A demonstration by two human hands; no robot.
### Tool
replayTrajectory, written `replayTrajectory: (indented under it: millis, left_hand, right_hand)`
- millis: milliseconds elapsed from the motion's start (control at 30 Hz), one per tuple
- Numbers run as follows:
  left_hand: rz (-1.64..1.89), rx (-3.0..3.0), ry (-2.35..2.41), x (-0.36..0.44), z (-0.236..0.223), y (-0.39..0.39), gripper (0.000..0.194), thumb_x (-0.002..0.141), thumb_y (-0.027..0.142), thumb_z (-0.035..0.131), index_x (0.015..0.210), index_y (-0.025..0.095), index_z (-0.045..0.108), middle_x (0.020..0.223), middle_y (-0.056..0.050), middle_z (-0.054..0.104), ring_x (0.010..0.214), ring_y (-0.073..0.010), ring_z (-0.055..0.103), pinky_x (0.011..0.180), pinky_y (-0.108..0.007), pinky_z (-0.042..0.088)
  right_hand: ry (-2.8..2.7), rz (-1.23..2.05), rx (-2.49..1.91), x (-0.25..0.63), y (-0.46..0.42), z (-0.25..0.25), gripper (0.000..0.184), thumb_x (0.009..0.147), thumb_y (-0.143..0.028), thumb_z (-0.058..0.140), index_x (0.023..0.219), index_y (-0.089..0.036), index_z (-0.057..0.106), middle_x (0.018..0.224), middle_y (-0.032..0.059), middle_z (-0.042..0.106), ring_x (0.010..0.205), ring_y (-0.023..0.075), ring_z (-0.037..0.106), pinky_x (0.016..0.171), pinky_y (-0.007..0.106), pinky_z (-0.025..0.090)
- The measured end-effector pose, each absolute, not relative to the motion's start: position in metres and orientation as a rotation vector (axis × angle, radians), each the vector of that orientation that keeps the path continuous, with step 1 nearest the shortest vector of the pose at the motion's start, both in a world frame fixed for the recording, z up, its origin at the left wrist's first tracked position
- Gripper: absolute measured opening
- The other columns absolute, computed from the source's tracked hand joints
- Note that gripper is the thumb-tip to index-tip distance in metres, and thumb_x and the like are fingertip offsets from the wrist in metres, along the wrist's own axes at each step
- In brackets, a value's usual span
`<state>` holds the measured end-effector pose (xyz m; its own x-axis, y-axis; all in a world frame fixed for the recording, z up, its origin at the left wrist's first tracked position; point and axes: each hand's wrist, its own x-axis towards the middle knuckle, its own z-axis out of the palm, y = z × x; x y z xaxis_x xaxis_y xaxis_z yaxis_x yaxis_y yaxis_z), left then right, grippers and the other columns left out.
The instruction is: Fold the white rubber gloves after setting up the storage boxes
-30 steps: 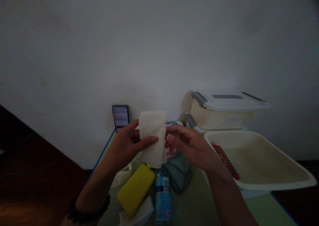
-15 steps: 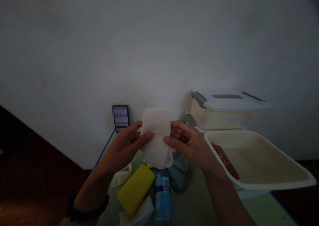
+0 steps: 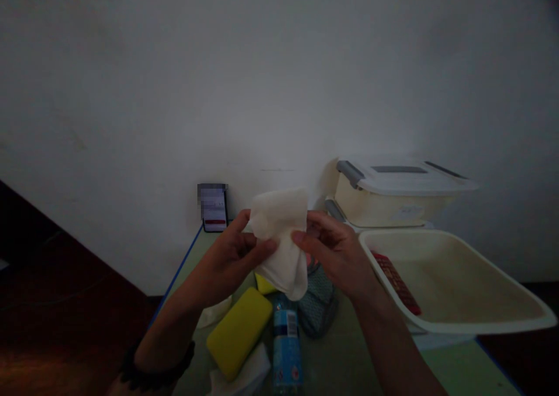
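Between my hands, above the table, is a folded white cloth [image 3: 282, 215]. My left hand [image 3: 238, 250] pinches its left side, thumb across the front and fingers behind. On the other side my right hand [image 3: 329, 244] grips it the same way, thumb pressed near the middle. The cloth's lower part hangs loose and skewed to the right. Below it lie a yellow sponge [image 3: 239, 333] and a bottle with a blue label [image 3: 287, 349]. A grey-green mesh cloth [image 3: 318, 303] is partly hidden behind my right hand.
A white basin [image 3: 471, 279] with a red patterned packet [image 3: 396, 282] inside it stands at the right. Behind it sits a lidded storage box [image 3: 393, 204]. A phone [image 3: 213, 209] leans on the wall. Another white cloth [image 3: 244, 375] lies partly under the sponge.
My right hand has closed on the cloth's right side, where it was only beside it before. The cloth has shifted slightly right, and its folds have turned askew.
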<state>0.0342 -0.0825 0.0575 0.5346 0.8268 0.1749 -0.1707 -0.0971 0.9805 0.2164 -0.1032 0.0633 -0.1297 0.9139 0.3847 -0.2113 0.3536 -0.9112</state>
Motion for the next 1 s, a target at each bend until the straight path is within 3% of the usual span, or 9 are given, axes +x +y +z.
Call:
replayTrajectory:
  millis: [67,300,500,667,800,1000]
  left_hand:
    - [0.965,1.401,0.611,0.034,0.057,-0.082,0.025,0.083,0.024,0.067,0.103,0.019,0.054,0.071,0.002,0.067,0.063,-0.0102,0.064,0.058,-0.017,0.05]
    - [0.97,1.238,0.464,0.034,0.059,-0.078,0.025,0.07,0.029,0.08,0.09,0.017,0.07,0.076,-0.002,0.072,0.061,-0.0102,0.062,0.054,-0.016,0.046]
    - [0.945,1.16,0.494,0.039,0.062,-0.077,0.022,0.069,0.035,0.079,0.081,0.016,0.076,0.063,-0.002,0.069,0.059,-0.0115,0.061,0.054,-0.017,0.045]
    - [0.894,1.148,0.58,0.039,0.062,-0.077,0.029,0.066,0.036,0.08,0.083,0.014,0.076,0.067,-0.006,0.072,0.066,-0.0169,0.065,0.054,-0.019,0.045]
    - [0.904,1.159,0.637,0.04,0.061,-0.075,0.027,0.063,0.035,0.081,0.079,0.013,0.076,0.063,-0.006,0.071,0.064,-0.0172,0.064,0.052,-0.02,0.045]
    - [0.889,1.178,0.747,0.041,0.049,-0.062,0.017,0.064,0.03,0.077,0.064,0.013,0.073,0.06,-0.004,0.07,0.054,-0.0131,0.06,0.055,-0.021,0.045]
  right_hand:
    - [-1.412,1.042,-0.705,0.217,-0.103,0.063,0.019,0.08,-0.012,0.063,0.09,-0.025,0.072,0.059,-0.0068,0.052,0.051,0.0061,0.046,0.049,0.018,0.04]
    - [-1.66,0.741,-0.671,0.224,-0.102,0.06,0.031,0.086,-0.011,0.054,0.099,-0.032,0.074,0.083,0.0008,0.064,0.081,0.0133,0.058,0.065,0.024,0.046]
    - [-1.658,0.692,-0.723,0.225,-0.102,0.059,0.028,0.085,-0.011,0.056,0.098,-0.028,0.074,0.086,0.0013,0.067,0.08,0.0128,0.06,0.067,0.024,0.048]
    - [-1.55,0.911,-0.811,0.222,-0.104,0.058,0.019,0.084,-0.02,0.06,0.1,-0.023,0.068,0.08,-0.0001,0.069,0.058,0.008,0.056,0.048,0.018,0.045]
    - [-1.513,0.938,-0.86,0.219,-0.102,0.056,0.018,0.083,-0.02,0.058,0.098,-0.021,0.067,0.07,-0.0023,0.063,0.056,0.0082,0.056,0.048,0.017,0.045]
    - [-1.695,0.832,-0.907,0.222,-0.092,0.047,0.042,0.083,-0.015,0.057,0.122,-0.03,0.062,0.108,0.0037,0.055,0.077,0.0102,0.058,0.062,0.022,0.051]
